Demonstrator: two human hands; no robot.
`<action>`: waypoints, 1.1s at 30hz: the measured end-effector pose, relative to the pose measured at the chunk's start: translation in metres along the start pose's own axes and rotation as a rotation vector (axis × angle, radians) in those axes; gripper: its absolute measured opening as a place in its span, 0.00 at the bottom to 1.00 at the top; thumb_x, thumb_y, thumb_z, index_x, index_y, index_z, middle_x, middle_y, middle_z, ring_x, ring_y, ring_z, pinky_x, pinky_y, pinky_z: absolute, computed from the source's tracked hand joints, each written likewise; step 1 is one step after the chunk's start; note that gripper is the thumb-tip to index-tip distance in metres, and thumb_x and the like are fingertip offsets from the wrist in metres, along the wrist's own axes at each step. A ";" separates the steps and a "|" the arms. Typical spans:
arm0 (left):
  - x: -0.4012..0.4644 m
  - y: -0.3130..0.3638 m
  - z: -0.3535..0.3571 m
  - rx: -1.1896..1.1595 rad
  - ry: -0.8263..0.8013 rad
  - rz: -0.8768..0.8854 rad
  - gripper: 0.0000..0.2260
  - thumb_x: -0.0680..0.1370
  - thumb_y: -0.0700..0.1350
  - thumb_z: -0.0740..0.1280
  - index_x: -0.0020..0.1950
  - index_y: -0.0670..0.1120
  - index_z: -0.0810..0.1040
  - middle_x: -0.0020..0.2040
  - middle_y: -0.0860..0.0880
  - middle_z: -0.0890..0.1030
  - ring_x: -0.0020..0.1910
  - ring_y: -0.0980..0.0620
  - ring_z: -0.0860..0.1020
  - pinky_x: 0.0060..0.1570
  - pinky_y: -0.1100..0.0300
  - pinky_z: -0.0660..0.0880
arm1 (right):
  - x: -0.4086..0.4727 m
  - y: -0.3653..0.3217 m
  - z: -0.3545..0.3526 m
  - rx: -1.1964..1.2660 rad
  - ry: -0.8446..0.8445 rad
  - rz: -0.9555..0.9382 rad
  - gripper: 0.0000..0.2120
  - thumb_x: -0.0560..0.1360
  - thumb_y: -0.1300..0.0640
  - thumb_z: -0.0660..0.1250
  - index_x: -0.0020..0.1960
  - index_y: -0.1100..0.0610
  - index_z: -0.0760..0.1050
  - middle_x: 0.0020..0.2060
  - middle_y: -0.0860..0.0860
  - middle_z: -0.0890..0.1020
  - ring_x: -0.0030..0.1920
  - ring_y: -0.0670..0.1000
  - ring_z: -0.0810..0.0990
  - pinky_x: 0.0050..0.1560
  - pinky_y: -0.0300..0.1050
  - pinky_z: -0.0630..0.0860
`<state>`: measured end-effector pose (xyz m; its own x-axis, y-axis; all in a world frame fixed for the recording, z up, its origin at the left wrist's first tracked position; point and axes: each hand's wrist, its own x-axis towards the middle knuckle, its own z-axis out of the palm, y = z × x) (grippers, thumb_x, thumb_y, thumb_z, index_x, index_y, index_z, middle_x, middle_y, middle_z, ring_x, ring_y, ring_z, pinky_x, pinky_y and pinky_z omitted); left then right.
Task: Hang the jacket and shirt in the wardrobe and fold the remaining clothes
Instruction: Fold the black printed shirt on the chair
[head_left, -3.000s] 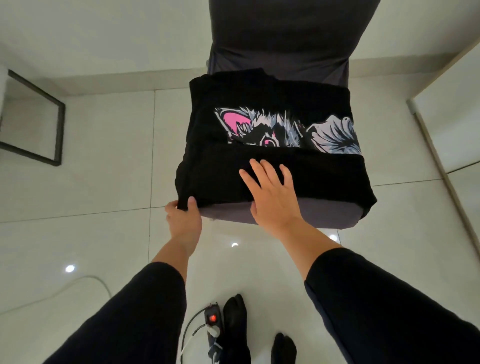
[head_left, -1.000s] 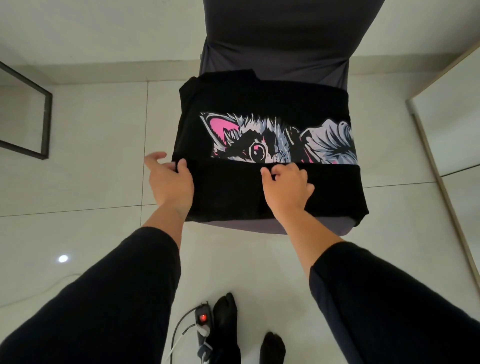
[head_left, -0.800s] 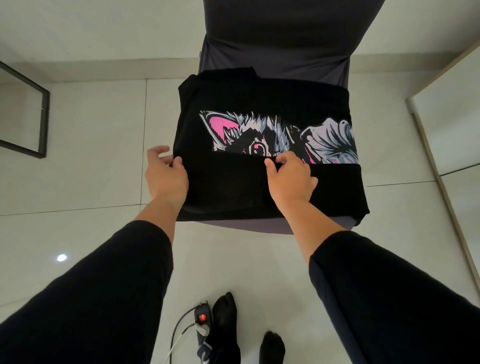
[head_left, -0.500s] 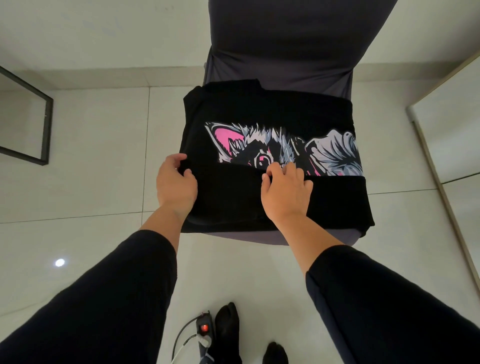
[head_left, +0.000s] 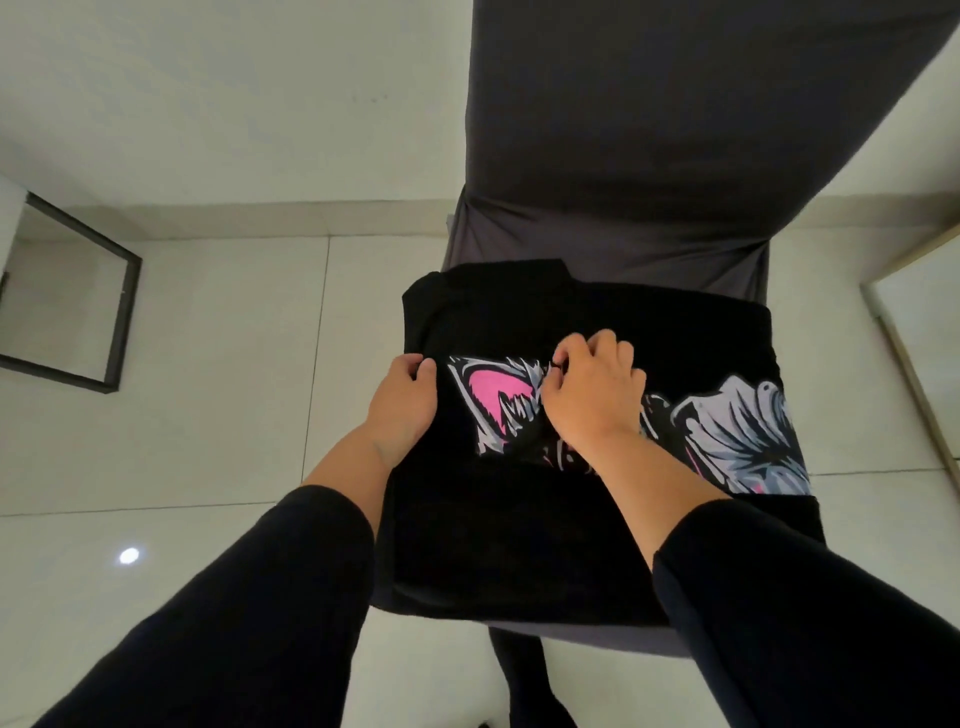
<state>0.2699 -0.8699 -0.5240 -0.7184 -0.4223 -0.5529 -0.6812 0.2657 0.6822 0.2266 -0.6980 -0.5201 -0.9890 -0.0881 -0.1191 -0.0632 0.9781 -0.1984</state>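
A black shirt (head_left: 597, 519) with a pink and grey animal print lies partly folded on the seat of a grey-covered chair (head_left: 623, 156); it covers nearly the whole seat, with its near edge just short of the seat's front edge and its far edge near the backrest. The print runs as a band across the middle of the cloth, with plain black above and below it.

The left hand (head_left: 402, 402) is at the shirt's left edge, level with the top of the print; its fingers are curled round the edge of the cloth, thumb on top, so it grips the shirt there. The right hand (head_left: 592, 389) rests on the print near the middle of the shirt, fingers bent and bunched, with thumb and forefinger pinching a bit of black cloth at the print's upper border. Both forearms are bare at the wrist, with dark sleeves (head_left: 234, 623) pushed up behind them.

The chair stands on a pale tiled floor (head_left: 182, 415). To the far left a dark-framed mirror (head_left: 111, 322) leans by the wall, well apart from the chair. At the right edge a light wooden frame (head_left: 904, 358) runs down the view. A ceiling light shows as a bright spot (head_left: 129, 555) on the tile near the left sleeve
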 end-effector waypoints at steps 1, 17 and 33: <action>0.010 0.005 0.002 -0.015 -0.020 -0.023 0.20 0.83 0.51 0.51 0.73 0.47 0.64 0.69 0.45 0.71 0.67 0.45 0.69 0.66 0.53 0.65 | 0.014 -0.002 0.000 0.020 0.002 -0.011 0.13 0.78 0.50 0.59 0.62 0.50 0.69 0.60 0.53 0.69 0.61 0.54 0.67 0.59 0.50 0.67; 0.105 0.070 -0.031 -0.297 0.274 0.100 0.12 0.79 0.52 0.62 0.52 0.45 0.79 0.46 0.49 0.80 0.48 0.51 0.77 0.48 0.59 0.74 | 0.127 -0.025 -0.025 0.333 0.004 0.163 0.16 0.80 0.47 0.56 0.61 0.54 0.75 0.57 0.56 0.80 0.61 0.59 0.74 0.62 0.52 0.62; 0.006 0.057 -0.046 -0.011 0.387 0.116 0.07 0.81 0.49 0.57 0.49 0.47 0.69 0.44 0.50 0.75 0.45 0.50 0.75 0.50 0.53 0.73 | 0.041 -0.016 -0.058 0.458 -0.027 0.279 0.11 0.77 0.52 0.58 0.38 0.52 0.75 0.30 0.46 0.73 0.36 0.50 0.69 0.52 0.49 0.62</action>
<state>0.2334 -0.8971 -0.4664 -0.6825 -0.6861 -0.2521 -0.5957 0.3222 0.7357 0.1789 -0.7065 -0.4652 -0.9557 0.1531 -0.2515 0.2725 0.7832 -0.5589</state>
